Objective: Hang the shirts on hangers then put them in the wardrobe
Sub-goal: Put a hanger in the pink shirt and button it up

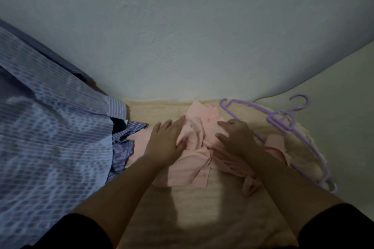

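Both your hands are on the pink shirt (194,159), which lies crumpled on the beige blanket (202,204) near the wall (182,36). Your left hand (166,143) lies flat, fingers straight, pressing the cloth. Your right hand (236,135) spreads its fingers loosely over the collar area, gripping nothing. Purple hangers (283,121) lie just right of the shirt. A blue striped shirt (50,137) fills your left side.

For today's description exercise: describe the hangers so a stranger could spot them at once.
Start at the cream blanket below the pale wall. At its right edge, beside the right hand resting on the crumpled pink shirt, lie the hangers. They are lilac plastic, the only hard, hooked things among soft fabric.
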The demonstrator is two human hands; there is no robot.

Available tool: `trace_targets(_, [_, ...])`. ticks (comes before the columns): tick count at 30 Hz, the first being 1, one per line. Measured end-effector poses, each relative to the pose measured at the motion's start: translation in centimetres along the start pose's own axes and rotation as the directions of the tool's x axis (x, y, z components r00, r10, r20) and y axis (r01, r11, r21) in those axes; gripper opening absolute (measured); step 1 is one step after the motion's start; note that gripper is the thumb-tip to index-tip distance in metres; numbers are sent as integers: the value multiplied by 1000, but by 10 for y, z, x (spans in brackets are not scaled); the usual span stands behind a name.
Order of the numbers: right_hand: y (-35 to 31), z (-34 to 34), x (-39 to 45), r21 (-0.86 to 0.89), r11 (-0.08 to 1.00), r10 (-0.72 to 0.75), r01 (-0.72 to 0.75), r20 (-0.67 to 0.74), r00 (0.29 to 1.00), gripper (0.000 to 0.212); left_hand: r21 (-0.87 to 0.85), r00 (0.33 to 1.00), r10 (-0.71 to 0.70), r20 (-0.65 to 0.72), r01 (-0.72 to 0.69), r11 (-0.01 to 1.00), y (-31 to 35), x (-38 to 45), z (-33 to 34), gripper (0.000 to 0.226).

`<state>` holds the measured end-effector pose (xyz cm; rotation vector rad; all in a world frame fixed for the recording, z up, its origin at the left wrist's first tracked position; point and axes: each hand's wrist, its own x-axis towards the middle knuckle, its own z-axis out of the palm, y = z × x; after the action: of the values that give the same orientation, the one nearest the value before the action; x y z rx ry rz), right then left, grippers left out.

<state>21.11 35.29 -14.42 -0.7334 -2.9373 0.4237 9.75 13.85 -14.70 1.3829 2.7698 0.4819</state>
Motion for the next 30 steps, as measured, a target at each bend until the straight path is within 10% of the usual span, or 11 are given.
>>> trace_targets(6, [-10, 22, 24, 65, 993, 78, -95, 221, 972, 59, -65, 917, -394, -64, 390, 918, -70, -5, 3, 74])
trace_targets(14, [-20, 32, 35, 6, 999, -46, 46, 20, 999, 53, -2, 888, 110, -446, -124, 992, -30, 36, -32, 54])
trace_targets(17, [-21, 34, 49, 35, 997, -63, 62, 14, 998, 44, -62, 922, 263, -284, -291, 955, 2, 63, -30, 44])
trace_targets(22, [-20, 36, 77, -23, 983, -183, 182, -26, 983, 39, -49, 960, 10, 279, 3, 999, 14, 85, 8, 54])
trace_targets(30, [-17, 46, 93, -203, 976, -34, 74, 194, 980, 62, 54, 865, -171, 471, 166, 985, -22, 72, 38, 103])
